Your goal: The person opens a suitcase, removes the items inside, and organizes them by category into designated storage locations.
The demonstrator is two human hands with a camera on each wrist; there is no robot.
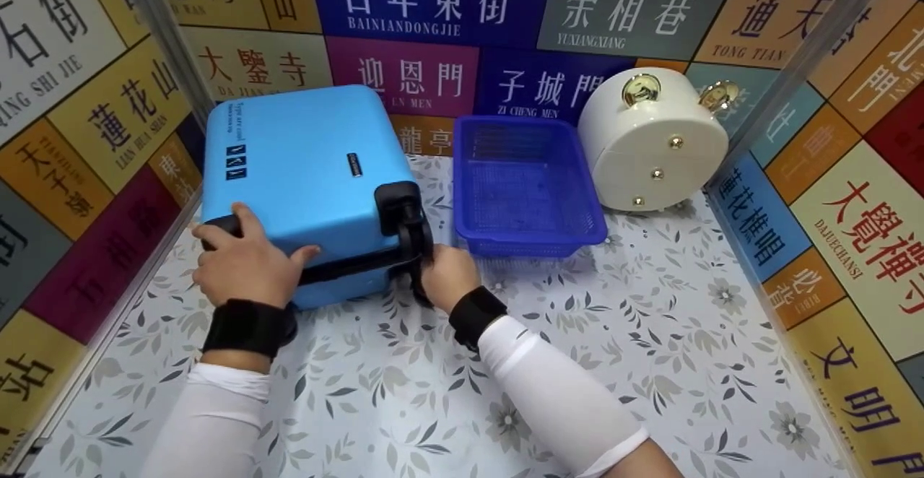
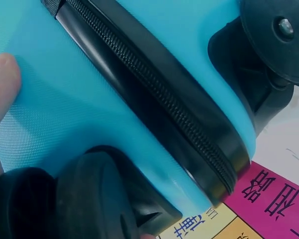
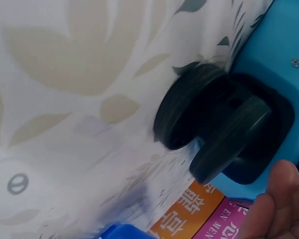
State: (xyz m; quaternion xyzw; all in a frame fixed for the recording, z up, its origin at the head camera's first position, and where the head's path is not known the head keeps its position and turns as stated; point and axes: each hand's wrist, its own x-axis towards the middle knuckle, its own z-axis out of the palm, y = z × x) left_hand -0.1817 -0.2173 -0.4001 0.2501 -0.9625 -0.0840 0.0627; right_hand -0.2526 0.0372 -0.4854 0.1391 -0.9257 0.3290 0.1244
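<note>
A light-blue suitcase (image 1: 310,146) with black corner wheels (image 1: 411,225) and a black zip band (image 2: 154,94) lies at the left of the surface, its wheeled end facing me. At the near left corner my left hand (image 1: 245,265) holds the suitcase, fingers around the wheel there. In the left wrist view the thumb (image 2: 5,84) lies along the blue shell. My right hand (image 1: 449,276) holds the near right corner beside the wheels; the wheels hide part of its fingers. In the right wrist view, fingertips (image 3: 283,181) lie by the shell's edge near a double wheel (image 3: 219,124).
A purple-blue plastic basket (image 1: 530,236) stands right of the suitcase. Beside it is a white round case (image 1: 650,153) with gold ear-like pieces and gold knobs. Printed panels (image 1: 440,1) wall in the back and sides. A leaf-patterned cover (image 1: 404,406) lies underneath.
</note>
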